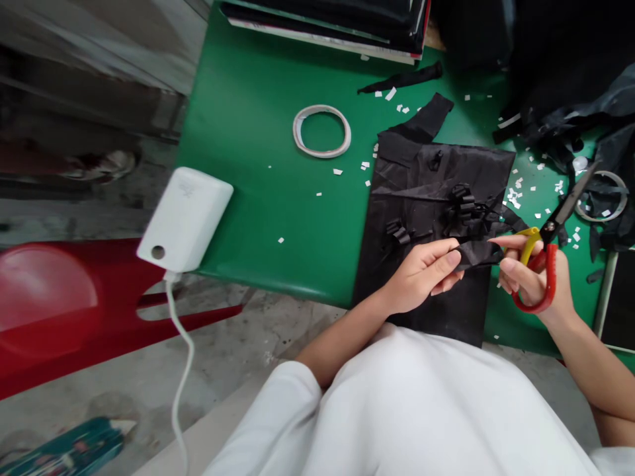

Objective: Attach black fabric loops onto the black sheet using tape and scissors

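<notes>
My left hand [426, 268] pinches one end of a short black fabric strip [479, 253], thumb on top. At the strip's other end are the fingertips of my right hand [533, 281], which also has the scissors [550, 228] hooked on it. Their red and yellow handles sit around my fingers, and the dark blades point up and away to the right. Beneath both hands lies a black fabric sheet [421, 297]. Small rolled or folded black pieces [461, 201] rest on it, with another curled black piece [398, 231] to their left.
The green table [258, 218] carries a tape roll [297, 135], scattered white paper bits and a dark stack [327, 30] at the back. Black fabric [570, 79] is heaped at right, near a second tape roll [622, 205]. A corded white device [186, 218] overlaps the left edge, above a red chair [59, 311].
</notes>
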Motion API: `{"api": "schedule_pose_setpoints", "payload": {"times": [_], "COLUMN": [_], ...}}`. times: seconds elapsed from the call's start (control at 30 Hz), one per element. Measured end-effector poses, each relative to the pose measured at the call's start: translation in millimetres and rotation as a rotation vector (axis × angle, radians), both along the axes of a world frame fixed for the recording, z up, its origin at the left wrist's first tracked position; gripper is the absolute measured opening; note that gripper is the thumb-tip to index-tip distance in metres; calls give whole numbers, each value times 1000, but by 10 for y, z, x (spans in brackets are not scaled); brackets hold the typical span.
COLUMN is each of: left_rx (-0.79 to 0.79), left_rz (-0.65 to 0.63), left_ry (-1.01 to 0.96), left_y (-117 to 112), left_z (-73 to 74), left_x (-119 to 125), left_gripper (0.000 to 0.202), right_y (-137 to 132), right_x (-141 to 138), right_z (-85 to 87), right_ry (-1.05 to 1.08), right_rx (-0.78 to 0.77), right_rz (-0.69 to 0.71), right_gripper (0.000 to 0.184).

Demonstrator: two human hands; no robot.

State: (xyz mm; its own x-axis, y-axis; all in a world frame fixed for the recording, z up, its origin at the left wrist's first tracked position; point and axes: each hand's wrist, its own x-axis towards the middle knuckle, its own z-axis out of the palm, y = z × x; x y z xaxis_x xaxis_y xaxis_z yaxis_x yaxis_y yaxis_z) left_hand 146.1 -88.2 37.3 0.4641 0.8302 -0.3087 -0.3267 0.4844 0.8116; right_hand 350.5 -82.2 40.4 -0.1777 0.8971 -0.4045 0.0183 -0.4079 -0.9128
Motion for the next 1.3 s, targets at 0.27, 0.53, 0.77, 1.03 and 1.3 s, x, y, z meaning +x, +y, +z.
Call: {"api": "schedule_pose_setpoints", "payload": {"times": [0.27,0.53,0.77,1.03,1.3], "left_rx": [192,469,421,285,280], "left_rz": [-3,10,-116,-169,-153], "left_ry": [277,535,492,272,364], "left_y": [0,-16,-19,-29,-37], "left_z": [-33,-22,-3,0,-17], "left_x": [13,96,93,83,102], "left_gripper": [41,31,36,35,37], "right_y": [-134,-126,-148,-164,-140], "right_x": [-125,-115,-168,-212,-195], "right_z": [-11,-42,-17,42,31], "right_ry": [108,86,-124,-326,-277], "right_rx": [-138,-133,0,153,151], "right_rz": [9,-42,-90,-148,-96], "right_gripper": [37,37,40,34,28]}}
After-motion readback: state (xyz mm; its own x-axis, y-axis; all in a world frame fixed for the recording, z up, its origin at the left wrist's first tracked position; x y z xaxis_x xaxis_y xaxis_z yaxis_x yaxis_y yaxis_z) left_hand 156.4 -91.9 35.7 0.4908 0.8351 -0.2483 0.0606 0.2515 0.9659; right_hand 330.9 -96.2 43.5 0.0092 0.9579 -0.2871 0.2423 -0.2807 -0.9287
